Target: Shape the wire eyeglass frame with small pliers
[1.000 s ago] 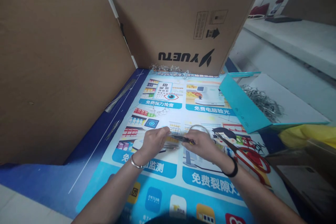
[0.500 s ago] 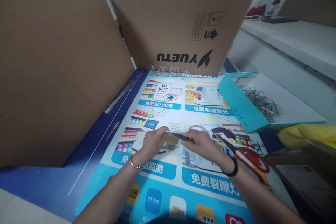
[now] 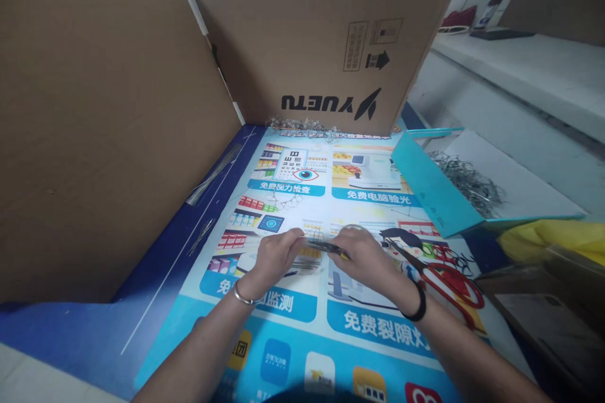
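Over the printed poster, my left hand (image 3: 275,258) pinches a thin silvery wire between thumb and forefinger. My right hand (image 3: 366,255) is wrapped round small pliers (image 3: 321,245) with dark jaws and a bit of yellow on the handle. The jaws point left and meet the wire close to my left fingertips. Part of the wire curves beneath the jaws, faint against the print. Scissors (image 3: 428,274) with red handles lie beside my right forearm, partly behind it.
A turquoise box (image 3: 423,182) at the right holds a tangle of wire pieces (image 3: 466,186). More wire scraps (image 3: 302,124) lie along the base of the upright cardboard (image 3: 312,38). Thin strips (image 3: 215,174) rest at the left, and yellow material (image 3: 553,239) at the right.
The pliers and my right hand have turned slightly, and the wire loop below the jaws shows less plainly. My left hand stays almost in place. The whole view has shifted a little.
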{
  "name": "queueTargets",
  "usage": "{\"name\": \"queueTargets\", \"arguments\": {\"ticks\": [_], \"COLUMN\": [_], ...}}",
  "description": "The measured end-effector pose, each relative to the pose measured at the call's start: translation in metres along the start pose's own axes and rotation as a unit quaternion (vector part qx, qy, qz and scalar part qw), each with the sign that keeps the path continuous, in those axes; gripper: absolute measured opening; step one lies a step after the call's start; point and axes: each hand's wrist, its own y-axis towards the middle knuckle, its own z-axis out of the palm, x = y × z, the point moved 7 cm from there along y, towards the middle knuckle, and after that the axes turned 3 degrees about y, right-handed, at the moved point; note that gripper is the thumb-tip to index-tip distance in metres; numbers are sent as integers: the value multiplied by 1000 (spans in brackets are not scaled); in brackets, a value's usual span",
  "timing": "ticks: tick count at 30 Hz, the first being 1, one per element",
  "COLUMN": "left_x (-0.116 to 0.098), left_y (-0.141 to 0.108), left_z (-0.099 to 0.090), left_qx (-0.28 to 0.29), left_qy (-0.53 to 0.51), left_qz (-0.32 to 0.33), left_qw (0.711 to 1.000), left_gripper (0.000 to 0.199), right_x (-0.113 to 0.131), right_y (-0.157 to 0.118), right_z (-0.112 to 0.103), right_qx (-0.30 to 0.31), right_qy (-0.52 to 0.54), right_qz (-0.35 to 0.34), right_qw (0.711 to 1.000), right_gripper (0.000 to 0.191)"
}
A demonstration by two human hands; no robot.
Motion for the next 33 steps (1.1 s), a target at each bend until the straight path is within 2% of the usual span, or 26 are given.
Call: {"name": "queueTargets", "arguments": {"ticks": [8,15,20,24,27,33], "left_x": [1,-5,-10,-9,-3,7], "left_y": [-2,1,2,2,2,1], "left_z": [2,-4,-9,-8,-5,8], "left_qx": [7,-22,-41,-36,-13,77], "left_qy": [13,10,-2,-11,-36,-114], "left_qz": [1,26,61,56,22,-57], "left_qw": [1000,999,997,998,999,989], "left_gripper": [18,15,13,13,15,20], "right_x": [-1,-2,-3,-3,-4,-10], "right_y": [0,0,0,0,1,2], "right_z": [3,6,7,6,6,10], "right_qx": [4,18,35,39,34,37], "right_qy": [-5,1,39,76,91,104], "right_qz": [2,-1,-1,9,25,40], "right_qw": [1000,1000,999,996,995,993], "right_gripper": [17,17,16,17,16,15]}}
